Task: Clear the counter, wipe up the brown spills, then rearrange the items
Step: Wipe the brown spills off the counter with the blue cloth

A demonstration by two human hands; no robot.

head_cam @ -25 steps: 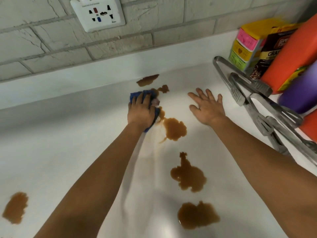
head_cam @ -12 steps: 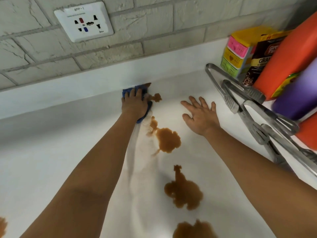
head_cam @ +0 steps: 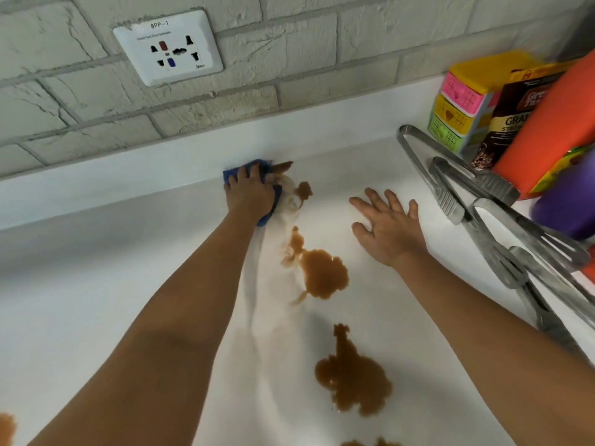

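Observation:
My left hand presses a blue cloth onto the white counter against the back upstand; most of the cloth is hidden under the hand. A small brown streak and a blot lie just right of the cloth. A large brown spill sits nearer me, another below it, and a patch at the bottom left edge. My right hand rests flat on the counter, fingers spread, holding nothing.
Metal tongs and further steel utensils lie along the right. Behind them stand a stack of coloured baskets, a dark granola bag, an orange bottle and a purple bottle. A wall socket sits on the brick wall.
My left hand has pushed the cloth away from me to the upstand, over the far spill, leaving a faint smear behind it. My right hand stayed flat in place.

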